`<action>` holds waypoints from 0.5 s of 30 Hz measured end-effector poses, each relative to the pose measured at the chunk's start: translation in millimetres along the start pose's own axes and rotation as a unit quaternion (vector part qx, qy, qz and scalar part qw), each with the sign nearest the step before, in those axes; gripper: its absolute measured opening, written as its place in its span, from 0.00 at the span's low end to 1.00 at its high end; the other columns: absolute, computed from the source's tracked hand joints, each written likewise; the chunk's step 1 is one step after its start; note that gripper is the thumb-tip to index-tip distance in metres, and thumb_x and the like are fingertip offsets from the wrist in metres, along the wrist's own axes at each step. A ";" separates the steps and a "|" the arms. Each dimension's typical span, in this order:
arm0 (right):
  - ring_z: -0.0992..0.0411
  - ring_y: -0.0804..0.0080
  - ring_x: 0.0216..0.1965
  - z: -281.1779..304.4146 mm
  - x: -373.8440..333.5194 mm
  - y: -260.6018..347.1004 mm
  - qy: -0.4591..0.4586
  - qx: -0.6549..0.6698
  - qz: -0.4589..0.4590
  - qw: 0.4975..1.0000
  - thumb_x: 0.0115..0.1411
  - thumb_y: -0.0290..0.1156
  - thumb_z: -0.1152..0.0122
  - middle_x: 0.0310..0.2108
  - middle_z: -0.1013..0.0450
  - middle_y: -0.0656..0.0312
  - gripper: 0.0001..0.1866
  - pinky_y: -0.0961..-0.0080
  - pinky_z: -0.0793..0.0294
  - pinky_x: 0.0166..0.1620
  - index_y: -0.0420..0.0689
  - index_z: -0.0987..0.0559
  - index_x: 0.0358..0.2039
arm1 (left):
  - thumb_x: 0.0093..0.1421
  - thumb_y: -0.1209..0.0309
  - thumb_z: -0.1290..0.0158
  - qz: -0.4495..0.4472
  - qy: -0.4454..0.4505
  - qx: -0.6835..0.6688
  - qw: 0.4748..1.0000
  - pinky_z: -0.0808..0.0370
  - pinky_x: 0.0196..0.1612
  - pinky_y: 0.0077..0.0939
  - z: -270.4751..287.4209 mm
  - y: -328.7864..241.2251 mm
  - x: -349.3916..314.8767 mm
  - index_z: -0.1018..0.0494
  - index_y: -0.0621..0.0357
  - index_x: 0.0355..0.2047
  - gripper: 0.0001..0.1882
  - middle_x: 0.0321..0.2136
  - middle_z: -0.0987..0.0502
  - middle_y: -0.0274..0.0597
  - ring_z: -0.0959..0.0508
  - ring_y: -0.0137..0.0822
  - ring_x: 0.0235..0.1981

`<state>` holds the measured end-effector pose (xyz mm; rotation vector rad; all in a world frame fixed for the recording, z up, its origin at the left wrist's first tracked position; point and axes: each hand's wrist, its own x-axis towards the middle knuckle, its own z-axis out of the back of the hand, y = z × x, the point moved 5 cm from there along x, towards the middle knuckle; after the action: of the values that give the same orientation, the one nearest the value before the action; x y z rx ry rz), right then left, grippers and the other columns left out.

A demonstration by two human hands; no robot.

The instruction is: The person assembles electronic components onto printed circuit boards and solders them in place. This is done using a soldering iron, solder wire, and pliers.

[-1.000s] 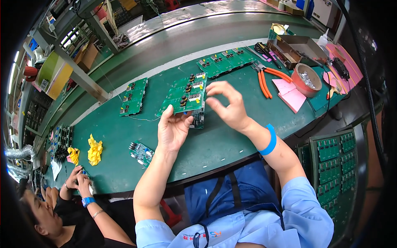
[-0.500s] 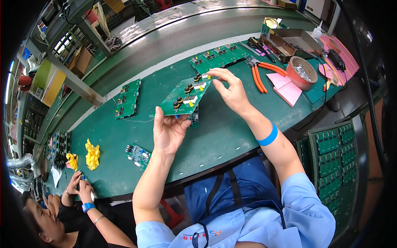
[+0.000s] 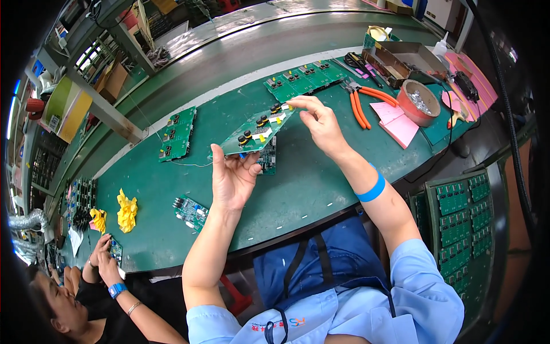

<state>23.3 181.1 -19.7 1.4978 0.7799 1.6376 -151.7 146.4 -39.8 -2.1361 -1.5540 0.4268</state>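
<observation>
Compared with a second ago, the panel [image 3: 254,129] is tipping more steeply, its face foreshortening where it was lying flatter to view. The right hand [image 3: 322,126], then standing off the panel's right side, is now bringing its index fingertip to the far right corner. Near the table's [image 3: 298,192] left end, another person's hands [image 3: 107,267] are showing more of a small board [image 3: 117,250].

The panel is hanging above the middle of the table, its near edge sitting in the left hand [image 3: 232,184]. That hand is pinching the panel, the thumb standing at its near left corner and the other fingers curling beneath the near edge. The right thumb is staying apart from the index finger, and the remaining fingers are curling inward; whether they are gripping the corner, I cannot tell.

A dark board [image 3: 268,163] is showing below the panel, partly hidden. A loose board [image 3: 191,214] is lying toward the table's near edge, left of the left forearm. A second panel [image 3: 177,135] and a third panel [image 3: 303,80] are resting along the far edge, with pliers [image 3: 356,109] lying to the right, beside pink paper [image 3: 401,131].
</observation>
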 end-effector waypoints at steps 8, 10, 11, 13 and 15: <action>0.43 0.75 0.45 -2.7 -0.3 -11.4 0.041 0.115 -0.064 0.991 0.48 0.19 0.61 0.44 0.42 0.62 0.16 0.79 0.45 0.46 0.42 0.29 0.37 | 0.51 0.53 0.58 -0.021 0.001 0.053 0.998 0.26 0.26 0.20 -1.2 -0.5 -2.3 0.38 0.61 0.38 0.23 0.34 0.32 0.42 0.28 0.33 0.31; 0.44 0.75 0.46 -3.4 -0.8 -10.8 0.049 0.129 -0.078 0.987 0.49 0.19 0.60 0.45 0.44 0.63 0.16 0.77 0.45 0.48 0.42 0.30 0.38 | 0.51 0.53 0.58 -0.027 0.001 0.059 0.998 0.26 0.26 0.20 -1.9 -0.9 -2.6 0.38 0.61 0.38 0.23 0.34 0.32 0.42 0.29 0.32 0.31; 0.44 0.75 0.46 -3.4 -0.9 -11.2 0.049 0.128 -0.078 0.987 0.49 0.19 0.60 0.45 0.44 0.63 0.16 0.77 0.45 0.48 0.42 0.30 0.38 | 0.51 0.53 0.58 -0.030 -0.001 0.071 0.997 0.26 0.27 0.21 -3.4 -1.4 -2.6 0.38 0.60 0.38 0.23 0.33 0.32 0.42 0.29 0.31 0.31; 0.45 0.75 0.46 -3.3 -0.2 -12.4 0.055 0.134 -0.077 0.987 0.48 0.20 0.60 0.46 0.44 0.63 0.16 0.77 0.47 0.48 0.42 0.30 0.38 | 0.51 0.53 0.58 -0.035 -0.002 0.082 0.996 0.26 0.27 0.21 -5.1 -1.8 -2.3 0.38 0.60 0.38 0.23 0.33 0.32 0.41 0.29 0.31 0.31; 0.45 0.75 0.46 -2.9 -0.2 -12.2 0.058 0.136 -0.080 0.986 0.48 0.20 0.60 0.46 0.44 0.63 0.16 0.77 0.47 0.49 0.42 0.30 0.38 | 0.51 0.54 0.57 -0.040 -0.004 0.091 0.995 0.27 0.29 0.22 -3.4 -1.8 -2.8 0.38 0.60 0.38 0.22 0.32 0.31 0.41 0.29 0.30 0.31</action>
<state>22.1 187.4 -30.5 1.4899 1.1978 1.5548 -152.3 143.6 -36.0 -1.9299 -1.5374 0.5279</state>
